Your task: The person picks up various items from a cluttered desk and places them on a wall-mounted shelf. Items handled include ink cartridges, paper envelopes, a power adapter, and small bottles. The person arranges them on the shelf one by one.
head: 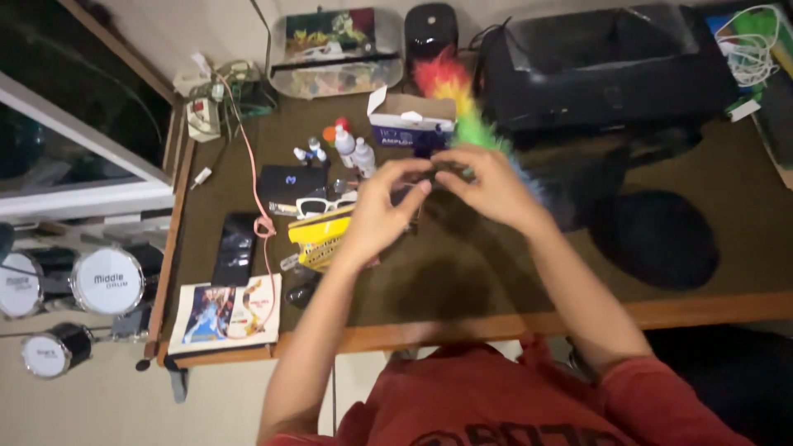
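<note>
both hands are up over the middle of the desk [512,272], fingertips meeting. the left hand [382,216] curls in from seven o'clock, the right hand [494,188] from five o'clock, and together they pinch something small and dark between them; what it is, i cannot tell, it's blurred. right behind the fingers, at twelve o'clock, a rainbow feather duster [453,97] fans up, red at the top, green lower down, its base hidden by the right hand, so whether the hands hold it is unclear.

out from there: a white and blue box [406,122] sits just at eleven o'clock of the hands, small white bottles [353,149] beside it. at nine o'clock, white sunglasses [320,205] and a yellow object [320,234] touching the left wrist area. further at eight o'clock, a magazine [227,315] on the desk corner. at one o'clock, a big black printer [607,64]. the desk is dark brown with a wooden edge; off to nine o'clock, drums [106,281] stand on a pale floor.
</note>
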